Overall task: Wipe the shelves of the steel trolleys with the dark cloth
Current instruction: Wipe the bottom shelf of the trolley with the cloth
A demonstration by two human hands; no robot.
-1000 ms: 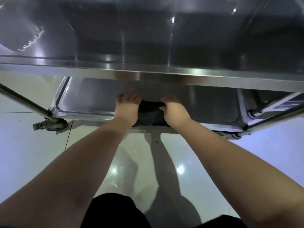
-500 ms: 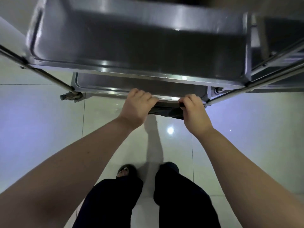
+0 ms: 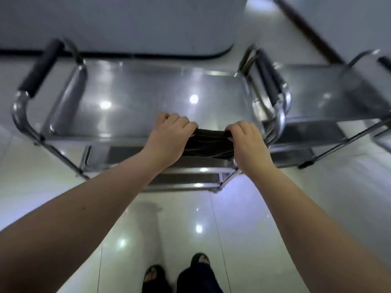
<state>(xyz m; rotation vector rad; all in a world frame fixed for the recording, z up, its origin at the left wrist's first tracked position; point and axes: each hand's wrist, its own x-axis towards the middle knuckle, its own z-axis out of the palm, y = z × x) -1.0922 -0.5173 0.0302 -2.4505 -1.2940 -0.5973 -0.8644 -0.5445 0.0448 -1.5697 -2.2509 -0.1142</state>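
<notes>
Raised since half a second ago: both grips and the cloth, from the near edge of the lowest shelf up to the near rim of the top shelf. Viewpoint also lifted, now looking down over the whole trolley instead of in under its tiers.

Found left grip (image 3: 169,134) knuckles-up with fingers curled, pinching the left end of the dark crumpled cloth (image 3: 208,145). Found right grip (image 3: 246,142) curled the same way, pinching the right end. Recorded cloth drawn taut along its upper edge between the two grips and sagging loose below, held at the near rim of the flat reflective top shelf (image 3: 131,96), towards the right half. Cannot tell whether touching that rim or held just clear of it.

Identified three-tier shiny steel trolley (image 3: 20,111) with black foam-sleeved handle (image 3: 40,68) at far left. Noted middle shelf (image 3: 127,152) and bottom shelf (image 3: 186,179) showing below the near rim.

Logged second steel trolley (image 3: 317,92) just beside, to the right; contact between the two not determinable through motion blur.

Logged glossy pale tiled floor (image 3: 53,197) carrying bright light reflections, and dark skirting strip (image 3: 148,55) along the far wall. Noted left foot (image 3: 152,277) and right foot (image 3: 200,259) in dark open sandals at the near edge.
</notes>
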